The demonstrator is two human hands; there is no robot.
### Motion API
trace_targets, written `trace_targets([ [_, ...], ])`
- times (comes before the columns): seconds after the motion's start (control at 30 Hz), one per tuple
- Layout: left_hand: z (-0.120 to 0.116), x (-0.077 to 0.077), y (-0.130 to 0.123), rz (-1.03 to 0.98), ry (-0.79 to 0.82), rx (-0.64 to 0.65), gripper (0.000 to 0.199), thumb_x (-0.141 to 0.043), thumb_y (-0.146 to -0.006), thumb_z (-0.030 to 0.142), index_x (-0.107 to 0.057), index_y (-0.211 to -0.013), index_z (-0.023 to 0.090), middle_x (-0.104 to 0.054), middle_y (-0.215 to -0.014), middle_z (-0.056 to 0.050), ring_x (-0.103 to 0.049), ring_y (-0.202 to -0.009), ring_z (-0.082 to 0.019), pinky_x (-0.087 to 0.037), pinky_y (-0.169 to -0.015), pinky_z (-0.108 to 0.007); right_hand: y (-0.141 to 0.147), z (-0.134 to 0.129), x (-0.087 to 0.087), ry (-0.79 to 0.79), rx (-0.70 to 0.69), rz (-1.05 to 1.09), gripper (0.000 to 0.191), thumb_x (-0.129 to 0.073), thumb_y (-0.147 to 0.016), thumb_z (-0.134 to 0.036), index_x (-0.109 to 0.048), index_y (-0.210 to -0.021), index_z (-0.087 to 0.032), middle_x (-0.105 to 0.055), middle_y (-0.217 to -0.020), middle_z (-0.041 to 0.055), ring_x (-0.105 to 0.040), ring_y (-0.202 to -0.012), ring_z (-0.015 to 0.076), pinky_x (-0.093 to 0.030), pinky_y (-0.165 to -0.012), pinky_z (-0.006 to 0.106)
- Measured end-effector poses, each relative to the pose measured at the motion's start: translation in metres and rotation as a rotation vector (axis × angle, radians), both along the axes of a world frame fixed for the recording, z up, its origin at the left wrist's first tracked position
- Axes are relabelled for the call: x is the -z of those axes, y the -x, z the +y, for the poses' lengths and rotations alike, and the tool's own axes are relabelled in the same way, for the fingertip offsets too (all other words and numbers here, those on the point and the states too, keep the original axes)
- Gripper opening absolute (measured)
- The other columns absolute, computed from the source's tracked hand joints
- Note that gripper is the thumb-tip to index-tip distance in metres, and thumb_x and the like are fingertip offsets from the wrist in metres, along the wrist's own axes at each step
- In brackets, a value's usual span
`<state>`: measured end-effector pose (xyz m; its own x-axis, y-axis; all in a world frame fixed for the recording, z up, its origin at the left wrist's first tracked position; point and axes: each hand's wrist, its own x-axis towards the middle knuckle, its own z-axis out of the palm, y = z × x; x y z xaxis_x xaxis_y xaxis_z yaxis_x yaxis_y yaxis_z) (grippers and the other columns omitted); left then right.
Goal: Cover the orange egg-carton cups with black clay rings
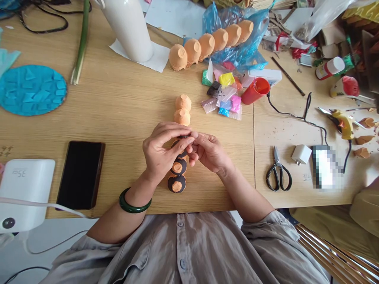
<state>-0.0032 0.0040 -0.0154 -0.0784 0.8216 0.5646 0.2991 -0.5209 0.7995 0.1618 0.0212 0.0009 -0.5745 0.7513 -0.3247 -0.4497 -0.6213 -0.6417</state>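
Observation:
In front of me a strip of orange egg-carton cups (182, 117) runs lengthwise toward my body. The cups nearest me have dark rings (177, 186) around their orange tips. My left hand (166, 148), with a green bangle at the wrist, arches over the middle of the strip, its fingers and thumb closing round a cup with dark material. My right hand (211, 152) meets it from the right, thumb and fingers pinched together at the same cup. Whatever lies between the right fingertips is hidden. The hands cover the strip's middle.
A second orange egg-carton strip (206, 46) lies behind, by a blue plastic bag (254, 51). Small colored clay packets (226, 79), a red cup (257, 90), scissors (277, 173) and a glue gun (343, 122) are to the right. A phone (80, 175) and power bank (28, 189) lie left.

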Motion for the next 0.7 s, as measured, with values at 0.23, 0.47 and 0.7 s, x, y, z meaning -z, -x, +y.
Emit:
trace_targets([
  [0.23,0.0,-0.003,0.001,0.067,0.09,-0.003,0.01,-0.08,-0.106,0.036,-0.088,-0.106,0.029,-0.089,-0.109,-0.002,-0.083,-0.107,-0.023,-0.066,-0.102,-0.041,0.0,0.001,-0.001,0.001,0.057,-0.019,0.052,-0.104,-0.073,-0.059,-0.074,-0.081,-0.018,-0.069,-0.066,-0.0074,-0.053,-0.047,0.0053,-0.059,-0.045,0.02],
  [0.47,-0.001,-0.004,0.002,0.068,0.104,0.036,0.013,-0.079,-0.105,0.028,-0.09,-0.112,0.03,-0.09,-0.115,-0.003,-0.084,-0.11,-0.023,-0.068,-0.105,-0.04,0.0,0.002,0.0,-0.001,0.096,-0.062,0.054,-0.106,-0.069,-0.059,-0.072,-0.079,-0.017,-0.069,-0.065,-0.0078,-0.053,-0.046,0.0048,-0.06,-0.046,0.02],
  [0.7,0.006,0.004,0.015,-0.08,0.188,0.095,0.055,-0.095,-0.092,0.044,-0.081,-0.143,0.031,-0.082,-0.141,-0.01,-0.078,-0.128,-0.026,-0.069,-0.102,-0.037,-0.008,0.01,0.003,-0.029,0.221,-0.111,0.044,-0.103,-0.074,-0.05,-0.076,-0.088,-0.018,-0.067,-0.069,-0.0084,-0.052,-0.051,0.0048,-0.06,-0.051,0.02],
])
